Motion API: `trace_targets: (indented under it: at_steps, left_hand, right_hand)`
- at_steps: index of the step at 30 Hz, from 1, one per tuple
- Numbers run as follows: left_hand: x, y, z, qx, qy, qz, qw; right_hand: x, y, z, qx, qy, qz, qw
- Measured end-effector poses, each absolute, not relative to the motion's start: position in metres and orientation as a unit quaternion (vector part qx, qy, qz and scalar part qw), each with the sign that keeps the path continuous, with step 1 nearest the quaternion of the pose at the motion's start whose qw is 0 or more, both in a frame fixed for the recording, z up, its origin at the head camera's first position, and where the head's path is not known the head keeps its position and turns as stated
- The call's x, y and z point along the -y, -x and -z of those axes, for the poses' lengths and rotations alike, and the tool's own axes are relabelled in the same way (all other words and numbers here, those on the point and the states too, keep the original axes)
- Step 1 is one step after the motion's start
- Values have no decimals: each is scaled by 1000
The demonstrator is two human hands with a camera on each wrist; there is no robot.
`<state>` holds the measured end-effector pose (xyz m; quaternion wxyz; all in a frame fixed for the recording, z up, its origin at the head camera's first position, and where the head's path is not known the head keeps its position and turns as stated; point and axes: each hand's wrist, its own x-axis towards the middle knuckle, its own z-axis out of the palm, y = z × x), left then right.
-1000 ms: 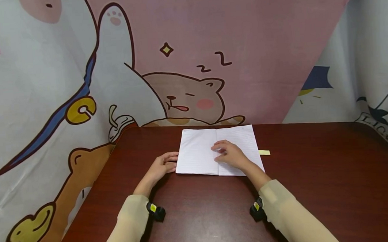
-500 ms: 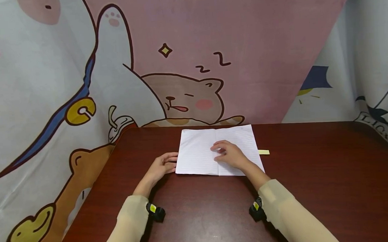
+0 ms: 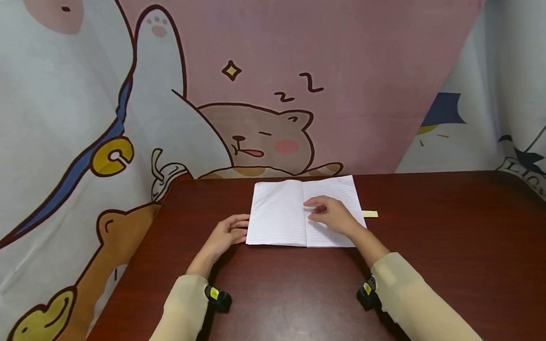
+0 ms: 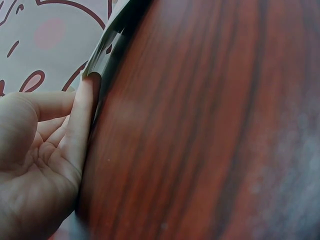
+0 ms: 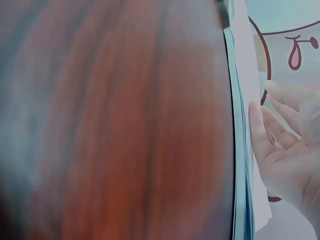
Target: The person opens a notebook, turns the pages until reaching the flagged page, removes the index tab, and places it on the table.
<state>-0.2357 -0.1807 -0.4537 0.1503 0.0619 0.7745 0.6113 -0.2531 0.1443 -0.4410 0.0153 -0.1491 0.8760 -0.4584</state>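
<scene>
An open notebook [image 3: 275, 211] with white ruled pages lies near the far edge of the table. My left hand [image 3: 222, 238] rests on the table beside its left edge. In the left wrist view, a fingertip of the left hand [image 4: 45, 160] touches the edge of the notebook [image 4: 97, 57]. Over the right page is my right hand [image 3: 333, 216], its fingers loosely bent and nothing between them. The right wrist view has the right hand [image 5: 290, 145] by the white page [image 5: 245, 65], with a fingertip close to or touching the paper.
A pale yellow tab [image 3: 370, 214] sticks out past the notebook's right edge. The dark red-brown wooden table [image 3: 458, 264] extends on both sides. A cartoon-printed cloth [image 3: 366, 83] hangs behind and along the left. A black wrist camera [image 3: 218, 299] sits on each wrist.
My right hand has moved slightly right over the right page, away from the notebook's centre fold. The left hand and the notebook stay in place.
</scene>
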Motion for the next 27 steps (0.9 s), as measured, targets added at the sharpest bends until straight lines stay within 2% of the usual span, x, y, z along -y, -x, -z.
trace_targets:
  at_steps: [27]
  left_hand:
    - [180,235,454,-777,-60,-608,151]
  right_hand:
    - [-188,259,440,-883,109,456,-34]
